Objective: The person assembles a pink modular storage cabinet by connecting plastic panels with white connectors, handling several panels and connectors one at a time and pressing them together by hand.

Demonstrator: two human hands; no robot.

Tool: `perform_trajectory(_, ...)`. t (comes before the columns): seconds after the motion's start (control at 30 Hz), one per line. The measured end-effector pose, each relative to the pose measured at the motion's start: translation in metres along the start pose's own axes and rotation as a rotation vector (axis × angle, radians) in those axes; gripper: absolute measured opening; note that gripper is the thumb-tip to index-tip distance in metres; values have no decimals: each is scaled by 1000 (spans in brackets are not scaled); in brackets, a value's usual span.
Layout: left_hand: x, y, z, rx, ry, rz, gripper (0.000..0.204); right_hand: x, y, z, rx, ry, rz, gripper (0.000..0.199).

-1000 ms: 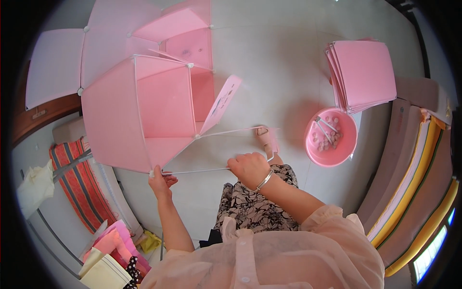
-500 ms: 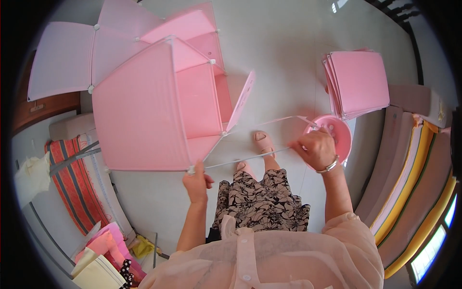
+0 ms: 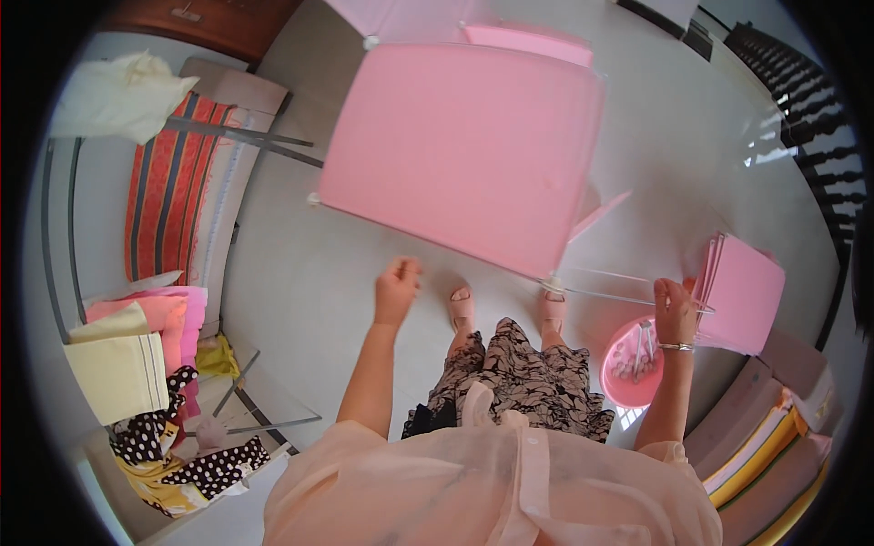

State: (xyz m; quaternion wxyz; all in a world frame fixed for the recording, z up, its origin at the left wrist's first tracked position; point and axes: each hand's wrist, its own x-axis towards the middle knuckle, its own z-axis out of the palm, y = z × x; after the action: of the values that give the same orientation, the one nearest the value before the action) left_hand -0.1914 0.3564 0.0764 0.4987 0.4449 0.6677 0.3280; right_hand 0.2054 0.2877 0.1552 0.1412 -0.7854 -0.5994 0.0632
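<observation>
A pink panel cabinet (image 3: 464, 155) with white corner connectors stands on the floor in front of me. My right hand (image 3: 675, 311) grips a clear panel with thin metal edges (image 3: 610, 297), which reaches from the cabinet's near right connector (image 3: 553, 285) to just past my fingers. My left hand (image 3: 398, 289) hangs below the cabinet's near edge, apart from it. Its fingers are curled, with nothing visible in them. Beside my right wrist is a pink basin (image 3: 608, 387) holding several small whitish pieces. A stack of pink panels (image 3: 748, 296) lies just beyond my right hand.
A cushioned bench (image 3: 756, 437) stands at right. At left are a striped mat (image 3: 173, 196), a metal rack (image 3: 246, 136) and a pile of cloths (image 3: 118, 364). Dark railings (image 3: 810, 118) run along the far right. My feet are near the cabinet.
My view has turned left, so the cabinet appears farther right. My left hand has come off the cabinet's near connector. My right hand still holds the clear panel, now close to the panel stack.
</observation>
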Motion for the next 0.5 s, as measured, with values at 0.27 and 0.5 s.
perform_trajectory(0.27,115,-31,-104,510,574,485,29,4,-113,49,-87,-231,291,45)
perform_trajectory(0.5,165,24,-103,248,-23,-328,63,33,-122,111,-216,74,683,49)
